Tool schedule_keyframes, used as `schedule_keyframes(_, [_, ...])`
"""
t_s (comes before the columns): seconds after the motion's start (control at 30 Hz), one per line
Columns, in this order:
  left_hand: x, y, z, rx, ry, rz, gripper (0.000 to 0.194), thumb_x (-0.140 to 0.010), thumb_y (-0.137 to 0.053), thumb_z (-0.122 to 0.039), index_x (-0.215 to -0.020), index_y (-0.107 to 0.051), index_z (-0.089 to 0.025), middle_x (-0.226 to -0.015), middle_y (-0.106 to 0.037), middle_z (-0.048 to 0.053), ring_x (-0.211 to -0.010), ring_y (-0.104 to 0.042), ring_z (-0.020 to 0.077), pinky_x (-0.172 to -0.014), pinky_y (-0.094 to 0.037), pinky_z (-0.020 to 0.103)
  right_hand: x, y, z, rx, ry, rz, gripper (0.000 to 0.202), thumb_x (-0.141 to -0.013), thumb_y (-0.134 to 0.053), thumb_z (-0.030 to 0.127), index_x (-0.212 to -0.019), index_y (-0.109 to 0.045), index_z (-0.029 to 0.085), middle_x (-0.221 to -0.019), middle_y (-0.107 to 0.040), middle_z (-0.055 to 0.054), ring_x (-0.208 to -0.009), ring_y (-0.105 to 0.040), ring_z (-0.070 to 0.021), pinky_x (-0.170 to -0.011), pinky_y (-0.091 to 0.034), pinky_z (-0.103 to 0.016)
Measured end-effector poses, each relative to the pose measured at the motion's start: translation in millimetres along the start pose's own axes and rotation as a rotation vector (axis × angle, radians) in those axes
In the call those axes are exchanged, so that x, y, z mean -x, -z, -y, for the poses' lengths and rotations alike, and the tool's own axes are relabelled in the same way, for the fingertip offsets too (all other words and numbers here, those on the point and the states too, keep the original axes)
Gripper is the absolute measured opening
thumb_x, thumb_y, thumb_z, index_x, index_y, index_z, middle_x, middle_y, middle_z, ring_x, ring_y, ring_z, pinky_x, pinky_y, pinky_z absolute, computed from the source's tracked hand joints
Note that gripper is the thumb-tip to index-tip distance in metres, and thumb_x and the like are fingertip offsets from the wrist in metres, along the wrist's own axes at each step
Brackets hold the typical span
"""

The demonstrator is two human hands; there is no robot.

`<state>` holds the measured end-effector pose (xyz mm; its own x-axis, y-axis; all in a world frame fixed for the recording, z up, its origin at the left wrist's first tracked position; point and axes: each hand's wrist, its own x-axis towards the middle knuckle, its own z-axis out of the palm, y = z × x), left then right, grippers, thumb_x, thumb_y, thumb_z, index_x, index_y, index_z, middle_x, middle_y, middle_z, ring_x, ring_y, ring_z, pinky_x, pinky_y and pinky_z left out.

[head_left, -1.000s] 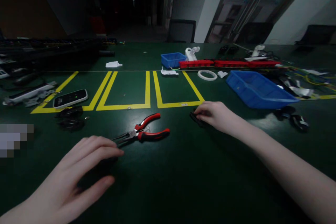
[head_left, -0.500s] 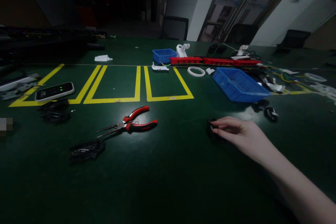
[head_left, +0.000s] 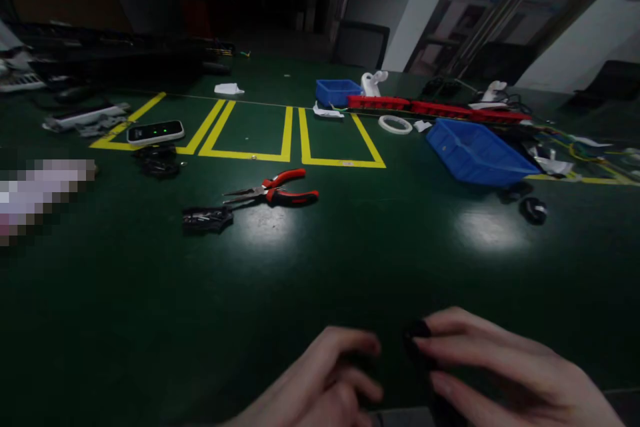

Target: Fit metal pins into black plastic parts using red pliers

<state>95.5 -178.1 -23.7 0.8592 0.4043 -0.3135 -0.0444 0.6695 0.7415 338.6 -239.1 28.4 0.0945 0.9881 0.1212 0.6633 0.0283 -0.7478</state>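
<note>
Between the thumb and fingers of my right hand (head_left: 505,360) is a small black piece (head_left: 417,333), close to the table's near edge. Its lower part is dark and partly covered by my fingers, so its exact kind is unclear. My left hand (head_left: 335,373) faces it from the left, a small gap away. The left fingers are bent and apart, somewhat blurred, with nothing visible in them. Farther back lie red-and-black long-nose pliers (head_left: 275,190), jaws pointing left. Beside their tips sits a bundle of thin black pieces (head_left: 206,219).
Another black bundle (head_left: 156,160) lies near a white-edged device with green lights (head_left: 156,132). Right of centre stands a blue bin (head_left: 480,153), with a small black coil (head_left: 533,210) before it. Behind are a tape roll (head_left: 395,124), red strips (head_left: 435,109) and a smaller blue bin (head_left: 337,92).
My right hand has lifted the black piece off the table and brought it toward me. My left hand has come into view beside it. The view has shifted.
</note>
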Motion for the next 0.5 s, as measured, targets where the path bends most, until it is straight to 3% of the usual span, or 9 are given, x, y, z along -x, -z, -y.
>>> schedule_keyframes(0.1, [-34,-40.4,-4,0.114,-0.16,-0.019,0.073,-0.087,-0.061,-0.061,-0.148,-0.046,-0.024,-0.152,-0.046,0.013,-0.136,-0.049,0.032,-0.112,-0.041,0.049,19,-25,-9,-0.121,-0.12,-0.316,0.019,-0.072,-0.079,0.044,-0.085,-0.08,0.031,-0.1,-0.075,-0.006,-0.083,-0.073,-0.0191,-0.07,-0.061,-0.024])
schedule_keyframes(0.17, [-54,-62.7,-10,0.129,-0.181,-0.079,0.054,-0.097,-0.052,-0.041,-0.147,-0.047,-0.019,-0.15,-0.05,0.013,-0.14,-0.046,0.0286,-0.116,-0.037,0.047,23,-37,-19,-0.249,-0.183,-0.536,0.024,-0.07,-0.081,0.044,-0.089,-0.079,0.029,-0.105,-0.074,-0.005,-0.085,-0.072,-0.0176,-0.068,-0.059,-0.021])
schedule_keyframes(0.23, [-72,-77.0,-14,0.186,-0.181,-0.119,0.049,-0.098,-0.045,-0.024,-0.146,-0.046,-0.016,-0.149,-0.051,0.014,-0.135,-0.052,0.0266,-0.111,-0.044,0.046,21,-44,-28,-0.374,-0.286,-0.637,0.031,-0.067,-0.083,0.043,-0.094,-0.077,0.027,-0.107,-0.073,-0.005,-0.088,-0.071,-0.0173,-0.068,-0.058,-0.02])
schedule_keyframes(0.33, [-92,-83.4,-14,0.084,-0.278,-0.21,0.046,-0.097,-0.048,-0.022,-0.143,-0.052,-0.02,-0.148,-0.051,0.01,-0.131,-0.055,0.0253,-0.108,-0.049,0.045,10,-51,-32,-0.58,-0.416,-0.684,0.039,-0.069,-0.081,0.045,-0.101,-0.073,0.025,-0.103,-0.073,-0.004,-0.089,-0.071,-0.0177,-0.07,-0.059,-0.023])
schedule_keyframes(0.43, [-99,-81.7,-14,-0.202,-0.456,-0.343,0.041,-0.096,-0.047,-0.018,-0.136,-0.059,-0.019,-0.143,-0.055,0.007,-0.134,-0.05,0.0206,-0.121,-0.035,0.038,-3,-57,-27,-0.681,-0.423,-0.645,0.039,-0.078,-0.071,0.047,-0.111,-0.067,0.026,-0.103,-0.073,-0.003,-0.091,-0.071,-0.0186,-0.078,-0.06,-0.029])
schedule_keyframes(0.5, [-98,-80.8,-17,-0.288,-0.495,-0.407,0.041,-0.098,-0.043,-0.019,-0.136,-0.059,-0.018,-0.146,-0.052,0.006,-0.136,-0.048,0.0197,-0.122,-0.032,0.035,-12,-62,-24,-0.701,-0.409,-0.586,0.037,-0.082,-0.066,0.046,-0.113,-0.065,0.027,-0.102,-0.072,-0.003,-0.093,-0.071,-0.02,-0.081,-0.061,-0.033])
